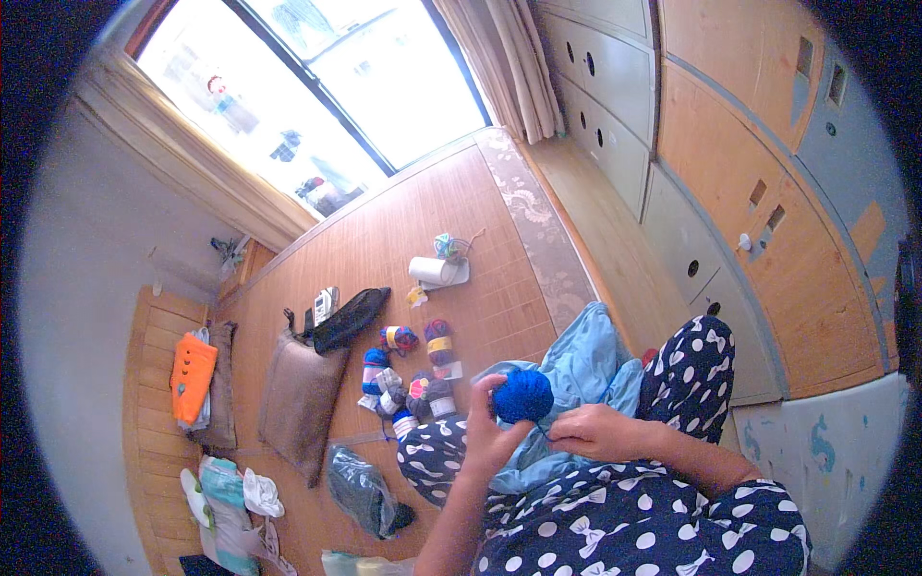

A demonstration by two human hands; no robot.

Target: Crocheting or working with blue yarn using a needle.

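A round ball of blue yarn [523,396] is gripped between the thumb and fingers of my left hand [490,425]. Just right of the ball, my right hand [580,432] has its fingers closed on a strand of the blue yarn, close to where it leaves the ball. Light blue cloth [587,353] lies over my lap beneath both hands. Left of my knee, several skeins of yarn in blue, grey and mixed colours rest on the woven mat [490,309], among them a dark grey skein [440,397] and a purple-red one with a yellow band [439,342].
A brown pillow [302,403] with a black mesh item [353,320] lies to the left. Further off are a white roll [432,271] and a multicoloured yarn ball [448,247]. A clear plastic bag [360,489] is near my left knee. Wooden cabinets [749,216] stand along the right.
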